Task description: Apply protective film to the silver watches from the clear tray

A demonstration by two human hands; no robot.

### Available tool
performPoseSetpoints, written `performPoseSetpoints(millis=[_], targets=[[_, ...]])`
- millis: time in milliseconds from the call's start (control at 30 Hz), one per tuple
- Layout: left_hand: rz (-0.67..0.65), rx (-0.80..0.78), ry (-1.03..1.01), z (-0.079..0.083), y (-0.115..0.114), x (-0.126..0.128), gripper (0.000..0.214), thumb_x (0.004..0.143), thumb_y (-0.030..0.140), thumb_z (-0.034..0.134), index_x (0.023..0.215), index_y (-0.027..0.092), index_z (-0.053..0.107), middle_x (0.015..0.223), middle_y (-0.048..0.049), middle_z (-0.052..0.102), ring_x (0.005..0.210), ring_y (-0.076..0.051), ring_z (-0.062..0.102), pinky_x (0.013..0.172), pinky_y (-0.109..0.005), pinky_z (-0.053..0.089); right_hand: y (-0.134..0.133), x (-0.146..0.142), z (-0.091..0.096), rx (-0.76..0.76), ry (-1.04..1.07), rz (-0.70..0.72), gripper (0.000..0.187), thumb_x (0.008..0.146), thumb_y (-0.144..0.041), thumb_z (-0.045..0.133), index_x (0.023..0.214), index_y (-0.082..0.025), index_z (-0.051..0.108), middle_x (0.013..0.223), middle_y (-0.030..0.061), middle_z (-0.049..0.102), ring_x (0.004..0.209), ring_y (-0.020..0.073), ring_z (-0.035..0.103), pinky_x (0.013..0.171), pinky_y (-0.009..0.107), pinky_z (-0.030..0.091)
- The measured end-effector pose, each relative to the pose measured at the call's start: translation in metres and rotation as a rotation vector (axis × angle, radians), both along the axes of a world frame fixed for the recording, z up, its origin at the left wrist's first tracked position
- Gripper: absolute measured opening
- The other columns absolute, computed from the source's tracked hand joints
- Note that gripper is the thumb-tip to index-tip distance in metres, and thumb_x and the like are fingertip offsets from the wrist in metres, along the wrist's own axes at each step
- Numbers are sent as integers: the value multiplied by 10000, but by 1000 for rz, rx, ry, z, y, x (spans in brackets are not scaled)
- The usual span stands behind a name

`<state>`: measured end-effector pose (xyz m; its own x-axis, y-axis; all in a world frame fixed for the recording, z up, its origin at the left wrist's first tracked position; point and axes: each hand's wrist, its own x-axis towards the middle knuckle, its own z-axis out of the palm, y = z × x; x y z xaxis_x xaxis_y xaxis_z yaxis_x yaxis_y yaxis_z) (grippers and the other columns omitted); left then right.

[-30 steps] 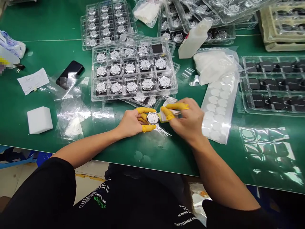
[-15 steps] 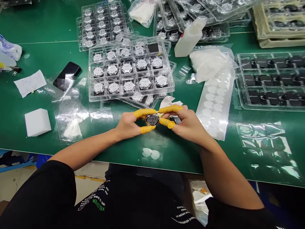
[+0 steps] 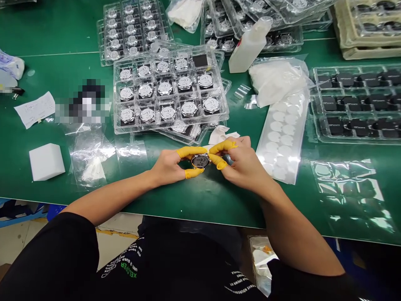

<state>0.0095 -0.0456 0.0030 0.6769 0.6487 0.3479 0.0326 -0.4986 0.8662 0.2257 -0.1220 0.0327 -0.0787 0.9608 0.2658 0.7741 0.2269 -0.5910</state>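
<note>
Both my hands wear yellow finger cots and pinch one round silver watch case [image 3: 200, 160] above the green table. My left hand [image 3: 171, 165] grips its left side between thumb and forefinger. My right hand [image 3: 242, 161] grips the right side the same way. A crumpled white wipe [image 3: 221, 134] lies just behind my right fingers. Directly beyond stands a clear plastic tray [image 3: 171, 90] with rows of the same watch cases, one back-row cell showing only a black pad.
A sheet of round white stickers [image 3: 282, 133] lies right of my hands. A tray of black pads [image 3: 357, 102] is further right, a white bottle [image 3: 247, 46] behind. Left are a white foam block [image 3: 46, 161] and clear plastic bags [image 3: 90, 154]. More filled trays [image 3: 134, 29] stand at the back.
My right hand stopped wiping with the white cloth and now pinches the watch case together with the left hand. Two small round stickers seen near the table edge are gone from view.
</note>
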Motion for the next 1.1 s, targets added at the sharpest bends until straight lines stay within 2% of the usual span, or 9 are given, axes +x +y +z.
performPoseSetpoints(millis=[133, 300, 433, 500, 567, 667, 800, 933, 1100], targets=[[-33, -89, 54, 5, -2, -1, 469, 782, 299, 800, 1235, 209, 718, 1015, -39, 808, 815, -142, 750, 834, -257, 632, 2, 0, -10, 49, -73, -76, 105, 878, -221, 576, 783, -244, 613, 877, 66, 725, 799, 252, 565, 795, 477, 389], [-118, -98, 114, 7, -4, -2, 473, 753, 301, 821, 1212, 222, 736, 928, -28, 799, 772, -147, 729, 803, -268, 619, 4, -4, -17, -24, -4, -97, 309, 926, -196, 526, 622, -245, 496, 717, 73, 633, 803, 273, 570, 833, 508, 402], [-136, -319, 65, 7, -5, 0, 505, 725, 293, 839, 1210, 199, 734, 918, -27, 788, 794, -143, 736, 850, -286, 640, 5, -4, -11, 21, 37, -199, 227, 962, -265, 526, 737, -243, 500, 836, 89, 600, 860, 273, 558, 821, 494, 437], [-87, -489, 44, 8, -4, 2, 553, 704, 266, 851, 1233, 180, 716, 913, -32, 781, 824, -146, 745, 874, -294, 644, 4, -2, -5, 111, 88, -310, 172, 978, -354, 549, 851, -238, 536, 979, 110, 575, 965, 284, 553, 838, 488, 455], [-26, -605, 59, 9, -2, 4, 580, 684, 230, 858, 1241, 168, 707, 873, -28, 769, 812, -141, 741, 868, -295, 647, 1, -2, -1, 131, 209, -363, 215, 983, -453, 559, 943, -241, 556, 1082, 115, 548, 1015, 275, 554, 834, 464, 474], [15, -650, 89, 11, 1, 6, 584, 660, 196, 866, 1223, 167, 713, 826, -18, 750, 778, -129, 722, 826, -278, 645, -4, -10, -2, -37, 405, -265, 279, 989, -533, 531, 980, -257, 567, 1134, 86, 578, 986, 233, 587, 808, 409, 498], [-7, -658, 75, 12, 2, 6, 599, 637, 171, 871, 1215, 167, 714, 829, -12, 741, 760, -113, 703, 786, -241, 632, -6, -26, -12, -250, 482, -201, 296, 970, -539, 563, 960, -246, 601, 1040, 56, 656, 917, 200, 616, 797, 367, 511], [7, -663, 89, 11, 2, 7, 595, 636, 162, 867, 1211, 166, 716, 804, -1, 729, 720, -96, 679, 745, -219, 617, -5, -29, -14, -279, 503, -206, 297, 944, -533, 605, 931, -237, 621, 892, 32, 677, 768, 176, 606, 687, 330, 494], [2, -666, 84, 12, 3, 7, 596, 628, 159, 863, 1206, 161, 720, 808, -5, 740, 725, -96, 680, 740, -214, 608, -4, -29, -10, -245, 438, -195, 282, 943, -512, 607, 896, -234, 619, 897, 39, 692, 780, 186, 612, 692, 342, 483]])
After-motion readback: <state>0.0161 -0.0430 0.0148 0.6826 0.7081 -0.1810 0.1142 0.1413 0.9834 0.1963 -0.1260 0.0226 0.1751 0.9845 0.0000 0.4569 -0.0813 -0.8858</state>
